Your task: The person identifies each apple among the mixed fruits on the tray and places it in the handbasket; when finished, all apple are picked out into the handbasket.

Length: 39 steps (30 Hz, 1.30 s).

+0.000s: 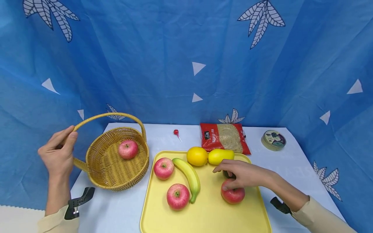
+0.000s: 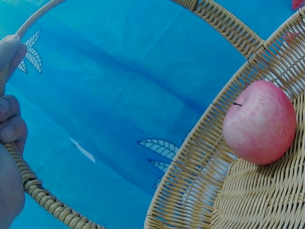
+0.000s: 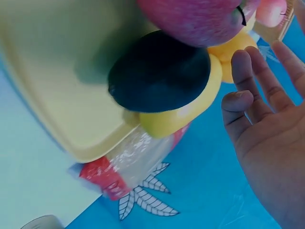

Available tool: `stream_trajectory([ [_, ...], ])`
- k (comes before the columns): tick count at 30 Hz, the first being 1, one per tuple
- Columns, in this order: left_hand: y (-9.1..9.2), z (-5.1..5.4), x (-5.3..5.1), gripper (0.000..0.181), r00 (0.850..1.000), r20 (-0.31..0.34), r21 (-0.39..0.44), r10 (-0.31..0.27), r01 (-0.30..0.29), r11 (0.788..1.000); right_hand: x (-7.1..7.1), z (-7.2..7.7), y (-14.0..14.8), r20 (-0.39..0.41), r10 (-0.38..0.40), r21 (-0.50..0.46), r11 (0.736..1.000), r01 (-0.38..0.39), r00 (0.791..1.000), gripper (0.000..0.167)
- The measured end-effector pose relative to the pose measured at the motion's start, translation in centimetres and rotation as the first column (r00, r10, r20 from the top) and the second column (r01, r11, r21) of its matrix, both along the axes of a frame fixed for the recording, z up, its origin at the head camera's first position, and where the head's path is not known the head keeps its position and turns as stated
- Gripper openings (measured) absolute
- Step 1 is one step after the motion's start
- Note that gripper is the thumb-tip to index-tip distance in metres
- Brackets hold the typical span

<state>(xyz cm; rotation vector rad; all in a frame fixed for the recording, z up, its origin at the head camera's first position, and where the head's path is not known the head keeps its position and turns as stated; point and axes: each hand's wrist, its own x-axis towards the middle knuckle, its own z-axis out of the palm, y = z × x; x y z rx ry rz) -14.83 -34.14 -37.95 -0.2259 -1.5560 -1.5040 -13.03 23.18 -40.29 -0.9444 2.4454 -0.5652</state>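
My left hand (image 1: 58, 152) grips the handle (image 1: 107, 115) of a round wicker basket (image 1: 96, 155), which tilts at the table's left side. One red apple (image 1: 128, 149) lies inside it. My right hand (image 1: 243, 173) hovers over the right part of a yellow tray (image 1: 209, 213), fingers spread and loosely bent. Beneath it are a red apple (image 1: 233, 195) and a dark oval fruit, apparently an avocado (image 3: 159, 71), mostly hidden in the head view. In the right wrist view the palm holds nothing. The left wrist view shows fingers (image 2: 10, 117) curled round the handle.
Also on the tray are two apples (image 1: 163, 168), a banana (image 1: 189, 178), an orange-yellow lemon-like fruit (image 1: 197, 156) and a yellow mango-like fruit (image 1: 220, 156). Behind stand a lollipop (image 1: 176, 132), a red food bag (image 1: 224, 137) and a round tin (image 1: 273, 140). Blue curtain (image 1: 175, 48) hangs behind.
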Motion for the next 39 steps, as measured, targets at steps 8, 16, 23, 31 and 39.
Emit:
stream_trajectory([
  [8,0.1,0.1,0.0,0.021,1.0,-0.012,0.012,-0.016,0.016,1.0,0.4,-0.3,1.9,0.046,-0.046,-0.036,0.998,0.048,0.998,0.05],
  [16,0.0,0.1,0.2,0.021,1.0,0.017,-0.009,0.014,-0.014,1.0,1.0,-0.8,3.0,0.144,-0.11,-0.012,0.994,0.113,0.983,0.053],
  [23,0.4,0.3,0.3,0.021,1.0,0.008,0.02,-0.014,0.014,1.0,1.5,-0.7,3.6,0.165,-0.109,-0.014,0.993,0.113,0.98,0.057],
  [31,0.3,0.2,0.3,0.021,1.0,0.011,0.018,-0.009,0.009,1.0,1.9,-1.0,3.7,0.175,-0.085,-0.003,0.996,0.087,0.981,0.055],
  [39,0.0,0.0,0.2,0.021,1.0,0.011,0.007,-0.005,0.005,1.0,1.9,-1.4,3.5,0.205,-0.116,0.02,0.993,0.114,0.972,0.059],
])
